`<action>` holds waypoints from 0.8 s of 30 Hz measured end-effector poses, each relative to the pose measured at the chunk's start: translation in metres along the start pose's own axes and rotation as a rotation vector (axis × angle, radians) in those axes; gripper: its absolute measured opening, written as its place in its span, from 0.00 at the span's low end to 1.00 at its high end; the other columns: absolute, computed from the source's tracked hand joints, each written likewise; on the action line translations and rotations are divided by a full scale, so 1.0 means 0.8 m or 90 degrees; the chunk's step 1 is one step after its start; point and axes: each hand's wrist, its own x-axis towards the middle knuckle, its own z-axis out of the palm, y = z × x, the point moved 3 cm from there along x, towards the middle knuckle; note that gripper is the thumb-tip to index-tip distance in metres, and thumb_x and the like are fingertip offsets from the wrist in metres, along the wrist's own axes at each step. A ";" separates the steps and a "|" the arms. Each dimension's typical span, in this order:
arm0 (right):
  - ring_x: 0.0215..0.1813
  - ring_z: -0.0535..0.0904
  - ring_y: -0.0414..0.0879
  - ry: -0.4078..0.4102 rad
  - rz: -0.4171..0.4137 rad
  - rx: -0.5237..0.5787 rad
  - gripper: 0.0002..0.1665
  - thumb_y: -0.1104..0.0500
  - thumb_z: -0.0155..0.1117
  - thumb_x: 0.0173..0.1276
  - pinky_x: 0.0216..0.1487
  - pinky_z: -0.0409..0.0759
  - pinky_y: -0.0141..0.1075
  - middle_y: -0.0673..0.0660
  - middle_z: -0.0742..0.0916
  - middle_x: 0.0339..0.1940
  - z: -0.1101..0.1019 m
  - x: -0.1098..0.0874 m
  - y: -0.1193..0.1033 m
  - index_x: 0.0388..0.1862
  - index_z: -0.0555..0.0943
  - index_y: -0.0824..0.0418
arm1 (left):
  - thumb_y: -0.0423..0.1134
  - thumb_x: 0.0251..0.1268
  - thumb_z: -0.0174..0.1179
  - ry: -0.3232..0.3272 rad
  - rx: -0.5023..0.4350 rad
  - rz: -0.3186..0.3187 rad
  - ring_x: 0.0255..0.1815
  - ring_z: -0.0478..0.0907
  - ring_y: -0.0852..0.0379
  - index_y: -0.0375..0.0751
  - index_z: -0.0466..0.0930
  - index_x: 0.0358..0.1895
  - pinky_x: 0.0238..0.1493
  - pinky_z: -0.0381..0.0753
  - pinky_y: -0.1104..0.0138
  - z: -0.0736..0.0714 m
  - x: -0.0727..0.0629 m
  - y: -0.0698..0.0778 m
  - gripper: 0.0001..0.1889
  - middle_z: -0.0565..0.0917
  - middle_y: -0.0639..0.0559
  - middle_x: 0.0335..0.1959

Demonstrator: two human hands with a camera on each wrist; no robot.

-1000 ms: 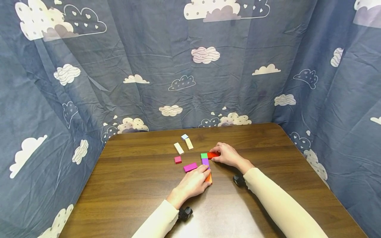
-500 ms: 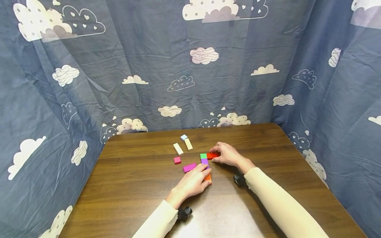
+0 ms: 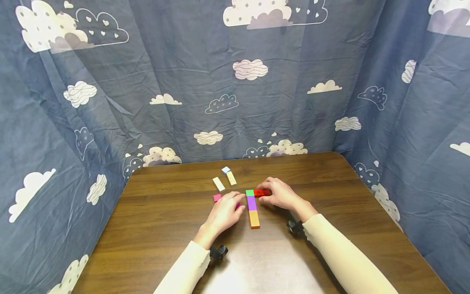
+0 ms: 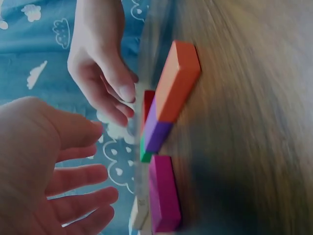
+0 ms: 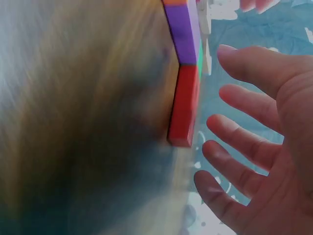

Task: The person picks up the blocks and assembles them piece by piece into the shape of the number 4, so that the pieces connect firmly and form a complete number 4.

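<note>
An orange block (image 3: 254, 219), a purple block (image 3: 251, 203) and a green block (image 3: 249, 192) form a line on the table, and a red block (image 3: 260, 192) extends right from the green end. My right hand (image 3: 282, 196) hovers by the red block; its fingers look spread and apart from it in the right wrist view. Over a magenta block (image 4: 164, 196) is my left hand (image 3: 223, 212), which hides most of that block in the head view. The left wrist view shows loosely extended fingers with nothing between them.
A small pink block (image 3: 217, 197) lies beyond the left hand. Farther back are a white block (image 3: 218, 184), a cream block (image 3: 231, 178) and a light blue block (image 3: 225, 170). The wooden table (image 3: 154, 228) meets a cloud-patterned curtain (image 3: 176, 122) behind.
My left hand has left the orange and purple blocks and moved left over the magenta block. My right hand has stayed near the red block, shifting slightly.
</note>
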 end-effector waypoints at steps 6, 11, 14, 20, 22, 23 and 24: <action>0.54 0.77 0.49 0.025 -0.035 -0.003 0.25 0.48 0.77 0.58 0.54 0.77 0.48 0.50 0.83 0.50 0.009 -0.018 -0.022 0.54 0.87 0.54 | 0.39 0.67 0.65 -0.013 -0.017 -0.036 0.54 0.82 0.53 0.39 0.83 0.58 0.56 0.80 0.59 0.006 -0.005 -0.021 0.18 0.84 0.49 0.53; 0.56 0.76 0.49 0.041 -0.087 0.001 0.25 0.47 0.78 0.57 0.57 0.76 0.48 0.50 0.84 0.52 0.013 -0.030 -0.037 0.52 0.87 0.55 | 0.38 0.65 0.67 -0.023 -0.037 -0.045 0.52 0.83 0.53 0.38 0.84 0.57 0.55 0.81 0.59 0.014 -0.009 -0.034 0.18 0.85 0.50 0.50; 0.57 0.76 0.50 0.048 -0.116 -0.001 0.25 0.47 0.79 0.57 0.58 0.75 0.48 0.51 0.84 0.52 0.016 -0.033 -0.042 0.52 0.87 0.56 | 0.38 0.63 0.68 -0.024 -0.032 -0.048 0.51 0.83 0.53 0.40 0.85 0.56 0.54 0.81 0.59 0.019 -0.009 -0.040 0.18 0.85 0.51 0.50; 0.56 0.77 0.51 0.027 -0.134 -0.022 0.25 0.48 0.78 0.58 0.58 0.76 0.48 0.53 0.85 0.54 0.026 -0.038 -0.045 0.51 0.87 0.57 | 0.38 0.61 0.70 -0.022 -0.018 -0.051 0.49 0.84 0.52 0.41 0.86 0.53 0.52 0.82 0.58 0.024 -0.011 -0.046 0.16 0.86 0.51 0.48; 0.55 0.77 0.51 0.024 -0.134 -0.029 0.24 0.48 0.78 0.57 0.57 0.76 0.48 0.53 0.85 0.54 0.027 -0.039 -0.046 0.50 0.88 0.57 | 0.37 0.61 0.69 -0.021 -0.015 -0.050 0.48 0.84 0.52 0.41 0.87 0.52 0.51 0.82 0.58 0.025 -0.011 -0.046 0.15 0.86 0.50 0.46; 0.55 0.77 0.51 0.023 -0.133 -0.030 0.24 0.49 0.79 0.57 0.56 0.76 0.48 0.53 0.85 0.54 0.027 -0.039 -0.046 0.50 0.88 0.57 | 0.37 0.61 0.69 -0.019 -0.012 -0.048 0.47 0.84 0.52 0.41 0.87 0.52 0.51 0.82 0.58 0.025 -0.011 -0.047 0.15 0.86 0.50 0.45; 0.55 0.77 0.51 0.023 -0.132 -0.032 0.23 0.49 0.79 0.57 0.56 0.76 0.48 0.53 0.85 0.53 0.026 -0.040 -0.047 0.50 0.88 0.57 | 0.37 0.61 0.69 -0.019 -0.009 -0.046 0.47 0.84 0.52 0.41 0.87 0.51 0.50 0.82 0.58 0.025 -0.010 -0.047 0.14 0.86 0.51 0.44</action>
